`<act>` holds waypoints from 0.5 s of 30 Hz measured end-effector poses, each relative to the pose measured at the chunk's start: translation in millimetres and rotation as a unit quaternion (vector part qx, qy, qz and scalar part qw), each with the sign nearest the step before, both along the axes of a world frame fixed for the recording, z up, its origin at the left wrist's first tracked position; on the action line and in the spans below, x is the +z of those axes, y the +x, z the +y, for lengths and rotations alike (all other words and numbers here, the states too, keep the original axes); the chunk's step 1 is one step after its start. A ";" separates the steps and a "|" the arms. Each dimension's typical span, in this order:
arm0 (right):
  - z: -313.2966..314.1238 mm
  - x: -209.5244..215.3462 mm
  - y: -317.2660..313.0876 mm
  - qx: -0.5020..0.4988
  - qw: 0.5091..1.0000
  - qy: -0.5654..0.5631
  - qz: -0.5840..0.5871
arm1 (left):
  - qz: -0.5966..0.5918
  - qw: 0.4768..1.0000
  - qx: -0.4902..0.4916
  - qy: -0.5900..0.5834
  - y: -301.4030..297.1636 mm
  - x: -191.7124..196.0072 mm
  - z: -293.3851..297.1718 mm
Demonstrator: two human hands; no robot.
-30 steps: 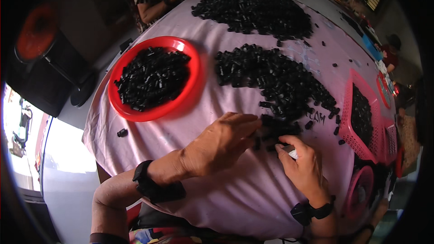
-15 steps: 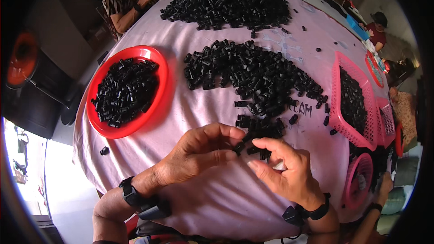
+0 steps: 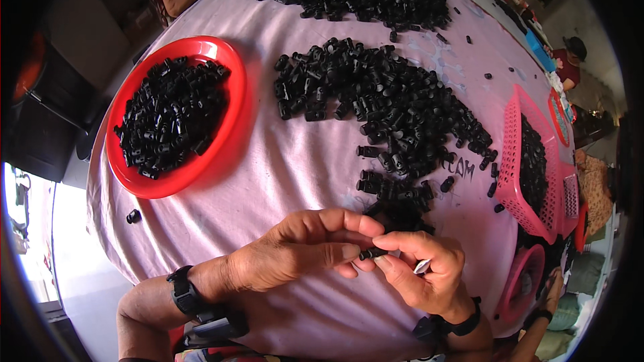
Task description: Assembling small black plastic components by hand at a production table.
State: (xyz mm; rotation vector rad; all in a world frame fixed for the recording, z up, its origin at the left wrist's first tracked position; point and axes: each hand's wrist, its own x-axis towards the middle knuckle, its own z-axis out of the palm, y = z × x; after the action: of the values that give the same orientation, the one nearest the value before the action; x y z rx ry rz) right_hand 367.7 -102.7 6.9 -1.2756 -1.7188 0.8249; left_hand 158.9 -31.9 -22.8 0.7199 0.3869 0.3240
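Evidently, left fingers [image 3: 347, 251] and right fingers [image 3: 397, 273] pinch a black piece [image 3: 371, 253] between them.

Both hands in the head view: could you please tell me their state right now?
Left hand: closed, holding a small black part.
Right hand: closed, holding a white object and also touching the small black part.

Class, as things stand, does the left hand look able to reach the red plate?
Probably yes: only pink cloth shows between the left hand and the red plate, though that hand is holding a small black part.
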 end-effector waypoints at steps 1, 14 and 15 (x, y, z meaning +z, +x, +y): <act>0.2 3.1 2.6 0.027 1.000 -0.012 -0.001 | 0.000 1.000 0.000 -0.003 0.0 2.0 -0.3; -5.3 -1.9 2.7 0.068 0.994 -0.061 0.067 | 0.035 0.998 -0.049 -0.013 -0.2 1.5 -1.5; -5.1 -0.8 2.2 0.067 0.994 -0.061 0.067 | 0.039 0.998 -0.056 -0.009 -0.1 1.7 -1.4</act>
State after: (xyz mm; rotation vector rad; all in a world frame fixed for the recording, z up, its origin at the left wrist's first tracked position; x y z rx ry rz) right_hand 369.9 -107.8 6.0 -1.1653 -1.6823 1.0834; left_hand 158.9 -33.3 -21.1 0.7357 0.4210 0.1862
